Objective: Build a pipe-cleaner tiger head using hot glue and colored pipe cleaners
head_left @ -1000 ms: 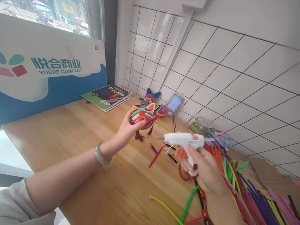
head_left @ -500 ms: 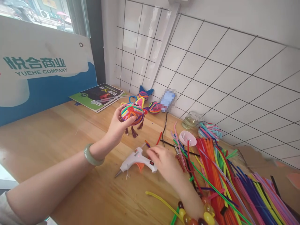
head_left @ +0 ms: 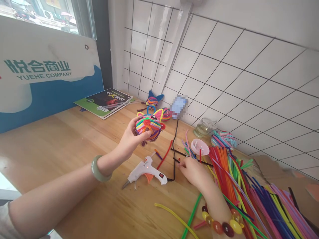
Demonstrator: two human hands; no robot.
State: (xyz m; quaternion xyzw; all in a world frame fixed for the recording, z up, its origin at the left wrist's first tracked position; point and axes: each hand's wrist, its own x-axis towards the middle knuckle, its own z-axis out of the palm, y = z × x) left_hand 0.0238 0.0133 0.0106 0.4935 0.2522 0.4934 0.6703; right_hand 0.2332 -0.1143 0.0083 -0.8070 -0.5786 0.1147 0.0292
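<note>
My left hand (head_left: 133,134) holds up a round, multicoloured pipe-cleaner animal head (head_left: 149,124) with yellow-and-pink ears, a blue loop on top and a red nose; dark tassels hang below it. My right hand (head_left: 193,171) is low over the table with its fingers curled together, beside a black cord. A short dark tip shows at its fingertips; what lies under the fingers is hidden. Between my hands a white glue gun (head_left: 147,171) with an orange trigger rests on the table. A red pipe cleaner (head_left: 165,155) lies behind its handle.
Many loose pipe cleaners (head_left: 224,172) spread over the right side. Behind them are a pink bowl (head_left: 200,146), a glass jar (head_left: 204,127) and a phone (head_left: 178,106). A second animal head (head_left: 153,100) and books (head_left: 107,102) are along the back.
My left hand has moved slightly right and down with the animal head. My right hand has gone right, away from the glue gun's handle, to the loose pipe cleaners, covering the red-handled tool there.
</note>
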